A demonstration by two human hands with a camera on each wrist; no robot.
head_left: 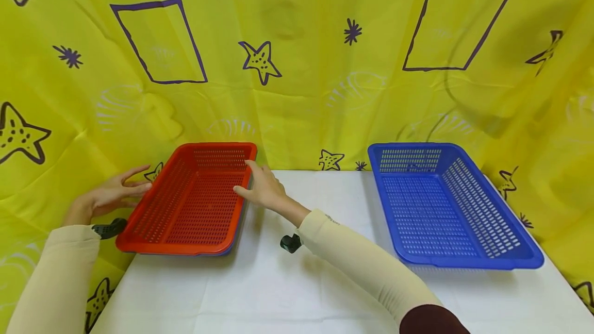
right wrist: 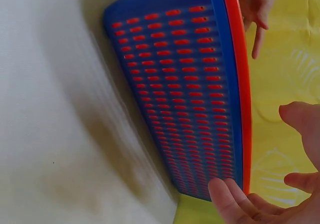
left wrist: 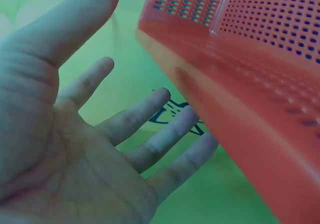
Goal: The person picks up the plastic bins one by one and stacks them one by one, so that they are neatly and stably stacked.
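Observation:
A red perforated plastic basket (head_left: 199,210) is nested inside a blue basket (right wrist: 155,2) on the left of the table. Only the blue one's outer wall and a thin line of its rim show below the red rim. My left hand (head_left: 113,195) is at the left side of the pair, fingers spread and fingertips right at the red rim in the left wrist view. On the opposite side, my right hand (head_left: 265,188) has its thumb and forefinger over the right rim. In the right wrist view, its other fingertips (right wrist: 222,191) lie against the blue outer wall.
Another blue perforated basket (head_left: 417,210) stands on the right of the white-covered table (head_left: 320,282). A yellow curtain (head_left: 301,107) with purple starfish drawings hangs behind and along both sides. Dark devices (head_left: 291,243) show near both wrists.

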